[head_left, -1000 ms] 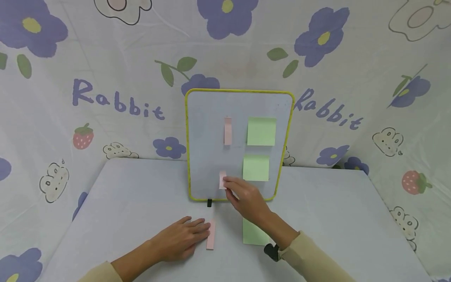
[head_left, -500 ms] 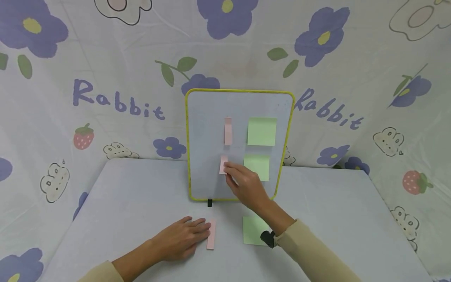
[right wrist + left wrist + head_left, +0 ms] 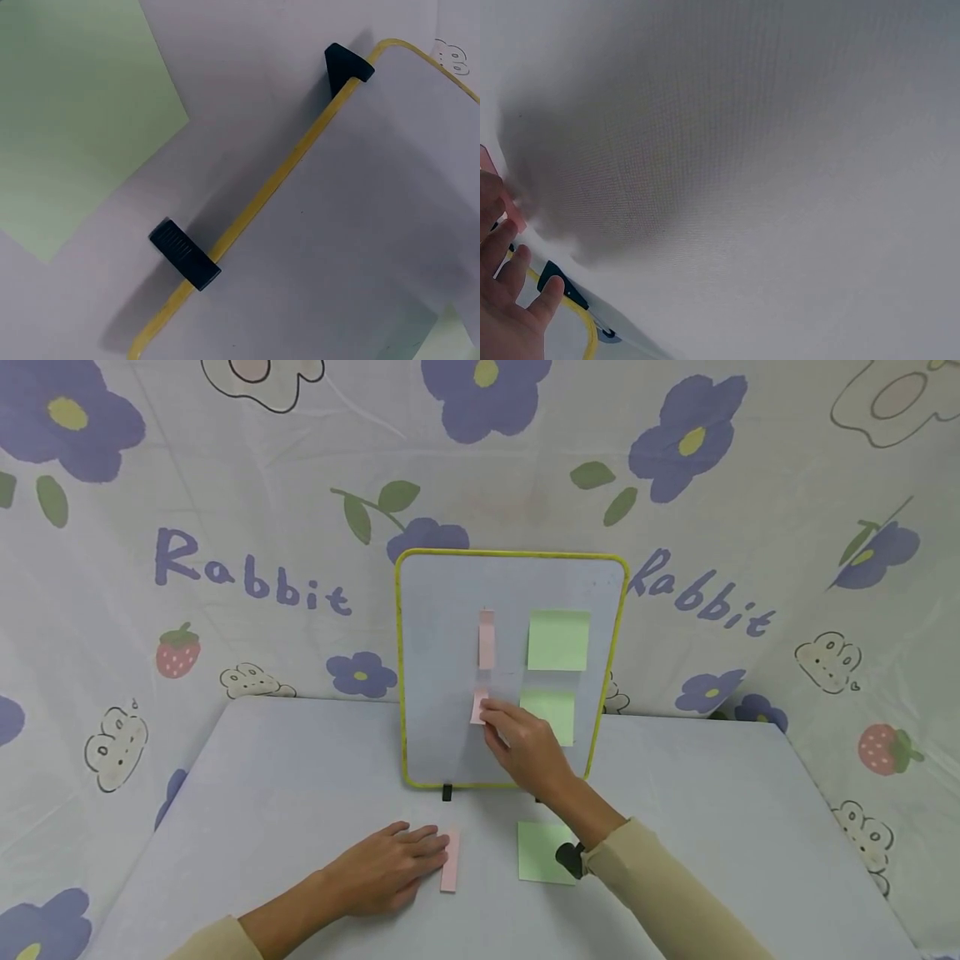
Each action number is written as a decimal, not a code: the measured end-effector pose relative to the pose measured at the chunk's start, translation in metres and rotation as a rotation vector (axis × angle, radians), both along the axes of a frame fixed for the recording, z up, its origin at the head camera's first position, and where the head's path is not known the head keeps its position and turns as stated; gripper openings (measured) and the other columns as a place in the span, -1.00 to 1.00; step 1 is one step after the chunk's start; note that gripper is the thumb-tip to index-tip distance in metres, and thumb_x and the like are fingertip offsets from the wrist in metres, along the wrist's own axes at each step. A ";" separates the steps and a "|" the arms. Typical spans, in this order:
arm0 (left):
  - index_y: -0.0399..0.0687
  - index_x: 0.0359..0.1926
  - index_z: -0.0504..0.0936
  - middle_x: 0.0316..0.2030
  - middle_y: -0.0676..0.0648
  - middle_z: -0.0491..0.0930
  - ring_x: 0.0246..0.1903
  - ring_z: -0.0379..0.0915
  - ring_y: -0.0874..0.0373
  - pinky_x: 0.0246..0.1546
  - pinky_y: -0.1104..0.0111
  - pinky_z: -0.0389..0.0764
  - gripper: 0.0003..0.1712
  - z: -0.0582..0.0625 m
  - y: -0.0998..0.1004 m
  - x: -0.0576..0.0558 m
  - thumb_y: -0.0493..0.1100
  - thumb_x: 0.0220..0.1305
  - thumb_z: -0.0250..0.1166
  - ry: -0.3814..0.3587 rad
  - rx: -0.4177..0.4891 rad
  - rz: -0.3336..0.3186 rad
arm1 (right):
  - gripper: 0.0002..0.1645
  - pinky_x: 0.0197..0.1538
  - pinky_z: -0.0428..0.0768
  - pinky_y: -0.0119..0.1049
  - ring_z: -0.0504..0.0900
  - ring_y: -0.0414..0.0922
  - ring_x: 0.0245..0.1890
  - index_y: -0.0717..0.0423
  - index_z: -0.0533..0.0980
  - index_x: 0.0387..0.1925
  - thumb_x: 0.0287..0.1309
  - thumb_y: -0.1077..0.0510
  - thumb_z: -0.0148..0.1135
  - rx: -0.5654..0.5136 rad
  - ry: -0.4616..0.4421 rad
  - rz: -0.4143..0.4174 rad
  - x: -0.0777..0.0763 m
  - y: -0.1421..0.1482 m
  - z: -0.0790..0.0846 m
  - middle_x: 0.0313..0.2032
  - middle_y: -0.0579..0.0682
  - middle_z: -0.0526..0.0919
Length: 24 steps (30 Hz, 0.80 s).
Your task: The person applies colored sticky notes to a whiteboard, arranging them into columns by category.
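In the head view my right hand (image 3: pixel 528 747) pinches a small pink sticky note (image 3: pixel 478 706) between thumb and fingertips, in front of the whiteboard (image 3: pixel 438 652). Whether the note touches the board, I cannot tell. Above it, a pink sticky note strip (image 3: pixel 487 639) is stuck on the board. My left hand (image 3: pixel 386 870) lies on the table with fingers extended, its fingertips touching a pink sticky note pad (image 3: pixel 449 864). The left wrist view shows those fingers spread beside the pink pad (image 3: pixel 508 206). No hand appears in the right wrist view.
Two green sticky notes are on the board's right side, an upper one (image 3: pixel 558 640) and a lower one (image 3: pixel 558 714) partly behind my right hand. A green sticky note pad (image 3: pixel 542 853) lies on the table (image 3: pixel 697 827). Black feet (image 3: pixel 185 253) support the yellow-edged board.
My right hand has risen along the board with the small pink note, from near the bottom edge to just below the upper pink strip. The left hand stays in place.
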<state>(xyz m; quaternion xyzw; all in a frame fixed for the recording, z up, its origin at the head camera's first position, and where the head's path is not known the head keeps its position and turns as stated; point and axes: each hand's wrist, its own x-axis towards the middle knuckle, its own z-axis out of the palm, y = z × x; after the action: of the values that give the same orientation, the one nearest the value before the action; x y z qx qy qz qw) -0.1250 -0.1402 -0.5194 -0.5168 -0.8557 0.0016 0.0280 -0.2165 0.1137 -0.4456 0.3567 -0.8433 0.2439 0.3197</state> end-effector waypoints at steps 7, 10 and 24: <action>0.01 0.29 0.56 0.32 0.01 0.46 0.30 0.39 0.08 0.15 0.10 0.49 -0.52 -0.001 0.000 -0.001 -0.12 0.36 0.16 -0.016 -0.015 0.004 | -0.81 -0.11 0.68 -0.24 0.74 0.04 -0.09 0.32 0.67 -0.24 0.04 0.44 0.39 0.015 -0.002 0.000 -0.001 0.001 0.001 -0.08 0.19 0.72; 0.02 0.29 0.55 0.32 0.02 0.46 0.30 0.38 0.08 0.14 0.10 0.49 -0.52 0.001 0.001 -0.002 -0.11 0.37 0.17 -0.023 -0.033 0.006 | -0.81 -0.10 0.68 -0.23 0.73 0.04 -0.08 0.31 0.67 -0.23 0.05 0.43 0.39 0.020 -0.011 -0.003 -0.001 0.001 0.000 -0.07 0.19 0.72; -0.04 -0.02 0.74 0.08 -0.08 0.66 0.06 0.60 0.03 -0.08 0.13 0.61 -0.70 0.055 0.019 -0.040 -0.13 0.23 0.34 0.224 0.225 0.081 | -0.82 -0.11 0.68 -0.22 0.73 0.04 -0.08 0.30 0.66 -0.24 0.05 0.43 0.39 0.043 0.001 -0.007 -0.001 0.001 0.003 -0.07 0.19 0.72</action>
<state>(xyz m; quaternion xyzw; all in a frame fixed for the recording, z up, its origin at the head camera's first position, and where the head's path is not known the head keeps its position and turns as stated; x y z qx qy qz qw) -0.1651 -0.1214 -0.4645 -0.4722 -0.8621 -0.0354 0.1806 -0.2177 0.1144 -0.4428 0.3604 -0.8495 0.2245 0.3132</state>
